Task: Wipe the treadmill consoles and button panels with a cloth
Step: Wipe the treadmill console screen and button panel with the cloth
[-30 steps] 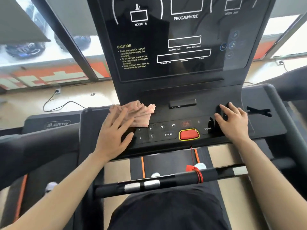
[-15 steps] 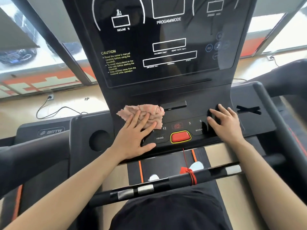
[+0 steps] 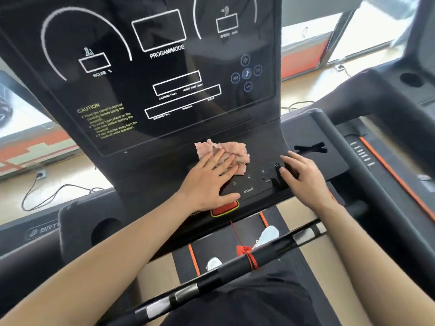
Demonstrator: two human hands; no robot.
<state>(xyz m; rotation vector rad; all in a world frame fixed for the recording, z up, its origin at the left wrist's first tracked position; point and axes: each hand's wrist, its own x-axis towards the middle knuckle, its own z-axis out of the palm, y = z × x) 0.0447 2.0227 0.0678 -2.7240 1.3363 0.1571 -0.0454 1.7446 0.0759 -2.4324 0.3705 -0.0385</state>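
Observation:
A crumpled pink cloth (image 3: 231, 149) lies on the black button panel (image 3: 255, 183) just below the treadmill console screen (image 3: 150, 74). My left hand (image 3: 211, 180) lies flat on the cloth's near part, fingers spread and pressing it onto the panel, with the palm over the red stop button (image 3: 223, 209). My right hand (image 3: 302, 176) rests on the panel's right end, fingers curled over the right-hand buttons, holding nothing.
A black handlebar (image 3: 235, 264) with silver pads and a red safety cord crosses in front of my body. Round cup holder (image 3: 106, 231) at the left. A side rail (image 3: 348, 161) rises at the right, beside another treadmill. Cables lie on the floor behind.
My left hand has slid the cloth rightward along the panel, from its left end to the middle. The right hand has stayed at the right end. The camera turned left.

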